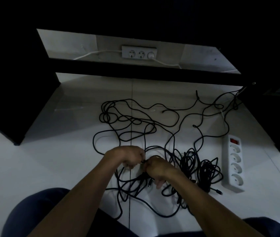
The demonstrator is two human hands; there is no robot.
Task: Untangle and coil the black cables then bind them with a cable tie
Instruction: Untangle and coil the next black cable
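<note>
The black cables (135, 124) lie in one tangled heap on the pale floor (58, 159); how many separate cables it holds cannot be told. The loose loops spread away from the person toward the dark furniture (16, 100), with a denser bundle (207, 171) at the right. Two hands meet over the near part of the tangle: the left hand (129, 156) and right hand (156, 168) both pinch a strand between them. One white power strip (234, 165) with four sockets lies lengthwise just right of the bundle. One wall outlet (139, 52) sits beyond.
</note>
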